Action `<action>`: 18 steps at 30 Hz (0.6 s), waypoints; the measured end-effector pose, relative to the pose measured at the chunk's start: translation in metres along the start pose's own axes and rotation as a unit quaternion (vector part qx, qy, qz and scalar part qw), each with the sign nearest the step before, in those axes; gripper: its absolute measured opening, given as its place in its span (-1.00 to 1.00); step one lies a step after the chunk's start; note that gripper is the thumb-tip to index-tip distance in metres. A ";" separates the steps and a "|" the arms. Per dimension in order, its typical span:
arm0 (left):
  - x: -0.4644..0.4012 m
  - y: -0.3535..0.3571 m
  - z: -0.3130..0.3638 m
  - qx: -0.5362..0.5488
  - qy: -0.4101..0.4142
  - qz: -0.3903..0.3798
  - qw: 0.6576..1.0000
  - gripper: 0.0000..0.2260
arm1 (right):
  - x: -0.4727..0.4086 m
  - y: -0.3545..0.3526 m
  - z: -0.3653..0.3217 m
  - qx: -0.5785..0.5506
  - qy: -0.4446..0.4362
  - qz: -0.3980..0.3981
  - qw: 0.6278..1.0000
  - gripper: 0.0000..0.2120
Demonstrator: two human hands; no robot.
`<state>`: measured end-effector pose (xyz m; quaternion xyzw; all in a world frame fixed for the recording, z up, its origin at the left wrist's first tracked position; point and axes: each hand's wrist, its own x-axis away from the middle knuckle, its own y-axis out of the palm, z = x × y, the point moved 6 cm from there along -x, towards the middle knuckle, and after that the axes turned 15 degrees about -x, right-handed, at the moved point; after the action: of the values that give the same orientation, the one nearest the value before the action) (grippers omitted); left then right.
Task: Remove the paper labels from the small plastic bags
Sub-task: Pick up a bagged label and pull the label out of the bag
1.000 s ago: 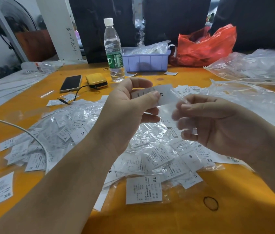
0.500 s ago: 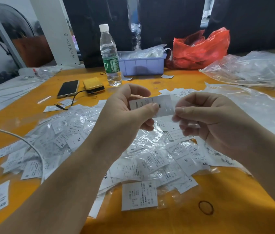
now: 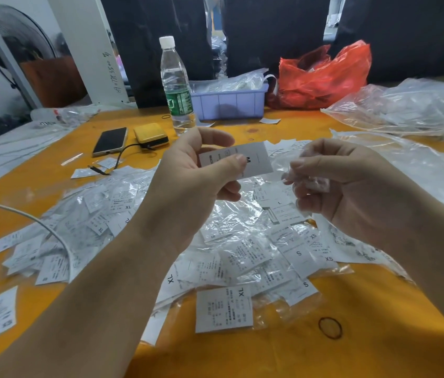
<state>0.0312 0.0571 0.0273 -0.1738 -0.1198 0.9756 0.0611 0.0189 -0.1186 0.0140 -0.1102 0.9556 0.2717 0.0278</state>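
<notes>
Head view shows us an orange worktop [image 3: 283, 358] spread with our work, and we go from the biggest things down. Widest is the heap of small plastic bags [image 3: 242, 241], each with a white paper label inside marked XL, S, XS or L, lying across the middle of the worktop beneath our hands. At the right sit two large clear plastic sacks [image 3: 411, 110], crumpled; what they hold we cannot tell. At the far edge a red plastic bag [image 3: 324, 77] slumps just beside a lilac plastic bin [image 3: 229, 102], and clear plastic lies piled over the bin's rim. Left of the bin stands a water bottle [image 3: 177, 85], upright and capped, partly full. Nearer left lie a dark phone [image 3: 110, 141] and a yellow power bank [image 3: 151, 135], joined by a black cable. Our left hand [image 3: 196, 184] pinches a paper label [image 3: 256, 160] marked M between thumb and fingers, raised above the heap. Our right hand [image 3: 351, 186] has its fingers curled around an empty clear bag [image 3: 311, 181], crumpled, held just beside the label and apart from it. A loose bagged XL label [image 3: 223, 309] lies nearest us, and a rubber band [image 3: 330, 327] rests on the bare worktop at the right.
</notes>
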 end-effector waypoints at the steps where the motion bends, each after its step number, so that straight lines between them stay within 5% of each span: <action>1: 0.000 -0.001 0.000 0.003 -0.003 0.003 1.000 -0.79 | 0.000 -0.001 0.000 -0.005 0.002 0.003 1.000 -0.83; 10: 0.000 0.001 0.000 0.008 -0.005 0.003 1.000 -0.81 | 0.000 -0.001 0.005 -0.001 0.026 0.000 1.000 -0.64; 18: 0.000 -0.005 0.001 0.017 -0.012 0.032 0.999 -0.79 | 0.000 0.001 0.003 0.005 0.011 -0.006 1.000 -0.76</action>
<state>0.0310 0.0618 0.0298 -0.1649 -0.0980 0.9809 0.0312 0.0186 -0.1165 0.0118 -0.1186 0.9565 0.2659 0.0193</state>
